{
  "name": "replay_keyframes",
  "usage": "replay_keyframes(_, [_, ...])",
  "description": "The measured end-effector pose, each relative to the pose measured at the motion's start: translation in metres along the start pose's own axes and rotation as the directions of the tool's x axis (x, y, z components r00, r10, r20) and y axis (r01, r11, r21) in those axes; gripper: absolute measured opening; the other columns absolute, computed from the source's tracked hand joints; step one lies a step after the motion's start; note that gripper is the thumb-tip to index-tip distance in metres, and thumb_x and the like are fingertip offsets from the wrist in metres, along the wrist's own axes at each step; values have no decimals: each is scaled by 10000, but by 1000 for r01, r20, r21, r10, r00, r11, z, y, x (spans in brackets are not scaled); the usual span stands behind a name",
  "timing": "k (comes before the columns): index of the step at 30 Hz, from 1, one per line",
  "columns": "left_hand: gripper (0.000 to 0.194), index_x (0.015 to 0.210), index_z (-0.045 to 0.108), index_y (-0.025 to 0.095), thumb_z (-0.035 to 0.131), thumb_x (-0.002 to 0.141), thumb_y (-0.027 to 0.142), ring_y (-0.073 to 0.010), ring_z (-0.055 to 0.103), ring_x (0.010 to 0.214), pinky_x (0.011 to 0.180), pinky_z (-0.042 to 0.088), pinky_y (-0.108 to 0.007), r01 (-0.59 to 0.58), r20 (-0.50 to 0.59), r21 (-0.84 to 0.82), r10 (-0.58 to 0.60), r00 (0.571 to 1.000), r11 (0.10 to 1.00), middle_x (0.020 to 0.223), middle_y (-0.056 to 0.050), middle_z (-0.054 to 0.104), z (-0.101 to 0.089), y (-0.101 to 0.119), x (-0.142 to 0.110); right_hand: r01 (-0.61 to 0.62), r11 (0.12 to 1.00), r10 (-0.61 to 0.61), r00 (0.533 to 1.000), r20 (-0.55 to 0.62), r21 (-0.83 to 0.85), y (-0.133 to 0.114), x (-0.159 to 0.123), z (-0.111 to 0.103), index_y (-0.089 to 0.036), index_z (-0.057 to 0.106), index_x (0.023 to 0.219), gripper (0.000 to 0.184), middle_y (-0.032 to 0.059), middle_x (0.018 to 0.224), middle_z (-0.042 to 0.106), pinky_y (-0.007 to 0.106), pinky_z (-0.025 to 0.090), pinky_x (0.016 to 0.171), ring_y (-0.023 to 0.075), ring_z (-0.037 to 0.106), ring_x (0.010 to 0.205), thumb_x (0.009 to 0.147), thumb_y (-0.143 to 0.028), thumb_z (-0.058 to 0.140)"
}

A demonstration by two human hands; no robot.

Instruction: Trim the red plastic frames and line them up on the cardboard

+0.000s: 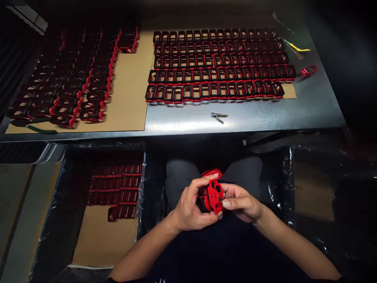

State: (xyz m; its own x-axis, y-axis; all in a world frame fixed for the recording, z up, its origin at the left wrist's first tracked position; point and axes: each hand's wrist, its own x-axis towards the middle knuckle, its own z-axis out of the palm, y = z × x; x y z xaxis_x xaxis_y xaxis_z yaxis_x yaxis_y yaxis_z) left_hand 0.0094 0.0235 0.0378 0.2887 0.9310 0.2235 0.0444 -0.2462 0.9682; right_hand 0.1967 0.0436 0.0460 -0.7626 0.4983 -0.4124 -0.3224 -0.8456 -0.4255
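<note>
Above my lap, a red and black plastic frame piece (pixel 214 195) is held between both hands. My left hand (pixel 188 206) wraps round its left side, thumb along the top and fingers beneath. My right hand (pixel 243 202) pinches its right edge between thumb and fingers. The red face with its cut-outs is turned up toward me; part of the black portion hides behind my left fingers. Just beyond it, lower down, shows another red thing (pixel 211 173), mostly covered by my hands, so its kind is unclear.
Rows of similar frames (pixel 196 90) stand on the metal table (pixel 250 118), with more on the cardboard (pixel 129 90) at left. Nippers (pixel 218 116), green-handled pliers (pixel 41 129) and a yellow-handled tool (pixel 299 48) lie there. At lower left, a plastic-lined box (pixel 50 220) holds frames.
</note>
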Motion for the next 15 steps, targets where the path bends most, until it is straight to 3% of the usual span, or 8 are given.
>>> replay_keyframes(3, [732,1354,393,244,781,734,228,-266,736,996,778,616,-356,6,19,2,-6,1000,1000,1366,-217,600,-1,0,2,12,1000,-13,998,-54,-21,0,-1,-3,-131,670,1094,488,53,854,723,232,566,649,129,679,690,706,-347,872])
replay_keyframes(6, [688,1350,417,235,772,767,321,-259,729,957,798,603,-376,23,24,-37,-22,999,999,1267,-184,653,-4,-1,1,92,987,-111,983,-146,-130,-2,-5,-4,-159,676,1062,456,60,916,720,248,573,668,148,692,767,704,-361,872])
replay_keyframes(9, [600,1285,471,226,741,799,452,-171,678,702,618,565,-289,97,25,-130,-94,995,987,1082,-124,682,-7,-3,-1,189,910,-282,934,-217,-368,-8,-12,0,-186,696,1068,387,49,939,713,264,580,698,153,694,798,739,-329,840])
replay_keyframes(11, [525,1226,507,215,701,827,496,-119,594,586,545,504,-248,161,33,-191,-158,987,968,929,-66,659,-8,-3,-2,228,763,-434,874,-220,-604,-13,-17,7,-203,715,1067,324,45,960,705,270,579,702,155,688,803,760,-257,806])
replay_keyframes(13, [493,1190,522,199,672,846,519,-111,558,557,541,468,-238,225,53,-233,-219,974,946,771,-8,600,-8,-2,-1,242,505,-608,781,-143,-829,-18,-21,16,-219,729,1066,316,33,927,695,281,571,697,157,671,785,756,-180,776])
replay_keyframes(15, [522,1200,510,191,665,845,540,-110,541,547,549,453,-240,281,63,-257,-274,960,924,709,15,568,-6,-1,0,227,217,-730,684,-3,-949,-22,-23,24,-227,728,1092,355,23,862,685,302,561,707,166,647,776,749,-139,754])
